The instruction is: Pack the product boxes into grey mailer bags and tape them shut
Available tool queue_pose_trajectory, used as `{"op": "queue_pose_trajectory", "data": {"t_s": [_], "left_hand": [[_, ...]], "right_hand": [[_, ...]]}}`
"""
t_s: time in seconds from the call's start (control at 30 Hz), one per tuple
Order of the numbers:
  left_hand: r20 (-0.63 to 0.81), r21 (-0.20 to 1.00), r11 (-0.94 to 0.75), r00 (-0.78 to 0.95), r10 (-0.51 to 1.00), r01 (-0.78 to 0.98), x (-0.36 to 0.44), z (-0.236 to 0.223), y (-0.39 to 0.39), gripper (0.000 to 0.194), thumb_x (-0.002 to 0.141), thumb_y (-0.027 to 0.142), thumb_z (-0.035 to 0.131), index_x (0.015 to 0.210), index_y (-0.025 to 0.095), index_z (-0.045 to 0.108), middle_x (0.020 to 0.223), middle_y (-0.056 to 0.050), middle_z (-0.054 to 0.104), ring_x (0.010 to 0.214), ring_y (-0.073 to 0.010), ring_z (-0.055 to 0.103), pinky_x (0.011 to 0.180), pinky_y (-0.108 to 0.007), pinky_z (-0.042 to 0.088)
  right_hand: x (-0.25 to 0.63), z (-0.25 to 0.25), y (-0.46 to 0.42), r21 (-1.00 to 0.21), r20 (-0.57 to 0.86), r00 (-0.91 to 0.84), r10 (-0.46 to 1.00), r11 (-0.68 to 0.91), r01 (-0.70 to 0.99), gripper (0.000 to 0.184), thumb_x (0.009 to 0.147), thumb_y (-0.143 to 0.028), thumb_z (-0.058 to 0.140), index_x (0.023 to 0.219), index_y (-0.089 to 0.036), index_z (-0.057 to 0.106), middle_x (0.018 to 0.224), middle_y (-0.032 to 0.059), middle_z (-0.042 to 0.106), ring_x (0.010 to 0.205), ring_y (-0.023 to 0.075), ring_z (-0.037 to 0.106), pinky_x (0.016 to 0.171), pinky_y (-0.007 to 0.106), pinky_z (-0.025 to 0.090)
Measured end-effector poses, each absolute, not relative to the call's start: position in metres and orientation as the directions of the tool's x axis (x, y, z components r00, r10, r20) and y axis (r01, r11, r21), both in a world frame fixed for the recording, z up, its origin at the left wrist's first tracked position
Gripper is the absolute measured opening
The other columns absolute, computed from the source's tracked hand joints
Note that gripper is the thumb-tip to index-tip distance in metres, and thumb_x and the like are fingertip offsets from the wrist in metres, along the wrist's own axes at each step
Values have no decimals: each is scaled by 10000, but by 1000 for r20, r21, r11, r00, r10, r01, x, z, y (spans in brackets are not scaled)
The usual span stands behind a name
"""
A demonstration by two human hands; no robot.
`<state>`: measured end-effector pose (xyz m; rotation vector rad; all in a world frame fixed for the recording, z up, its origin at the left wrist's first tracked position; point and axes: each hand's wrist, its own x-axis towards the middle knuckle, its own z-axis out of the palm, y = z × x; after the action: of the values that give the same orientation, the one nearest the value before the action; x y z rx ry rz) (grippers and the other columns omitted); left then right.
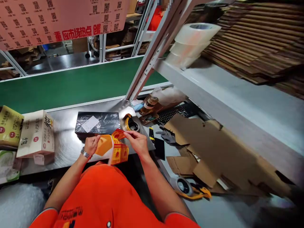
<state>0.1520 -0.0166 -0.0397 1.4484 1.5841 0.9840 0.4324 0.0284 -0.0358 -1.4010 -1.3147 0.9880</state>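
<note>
My left hand, with a watch on its wrist, is closed on the plain orange end of a printed label sheet. The rest of the sheet is red and yellow, and a pale edge runs down its middle. My right hand pinches the sheet's upper red corner between thumb and fingers. Just beyond my hands, on the metal table, lies a box wrapped in black plastic with a white label. A yellow and black tape dispenser stands to the box's right.
Printed cartons stand at the left, above bubble wrap. A green conveyor belt runs behind the table. On the right are flattened cardboard, another tape dispenser and a shelf bearing tape rolls. A slanted metal post rises ahead.
</note>
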Motion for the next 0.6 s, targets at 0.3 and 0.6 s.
{"op": "queue_pose_trajectory", "data": {"t_s": [0.3, 0.6], "left_hand": [[170, 729, 16, -203, 964, 684, 47, -13, -114, 766, 1007, 721, 539, 477, 219, 307, 497, 65, 222, 485, -80, 218, 496, -267, 186], [476, 584, -106, -234, 848, 804, 31, 8, -161, 601, 1037, 294, 645, 509, 187, 378, 484, 84, 291, 431, -52, 282, 455, -230, 230]], "right_hand": [[419, -78, 132, -982, -157, 127, 979, -169, 87, 541, 709, -657, 875, 932, -166, 840, 904, 114, 847, 742, 227, 759, 654, 345, 651], [395, -99, 149, -599, -37, -17, 999, -8, 800, 307, 955, -393, 735, 1195, -249, 864, 1155, 121, 855, 1089, 314, 785, 989, 430, 619]]}}
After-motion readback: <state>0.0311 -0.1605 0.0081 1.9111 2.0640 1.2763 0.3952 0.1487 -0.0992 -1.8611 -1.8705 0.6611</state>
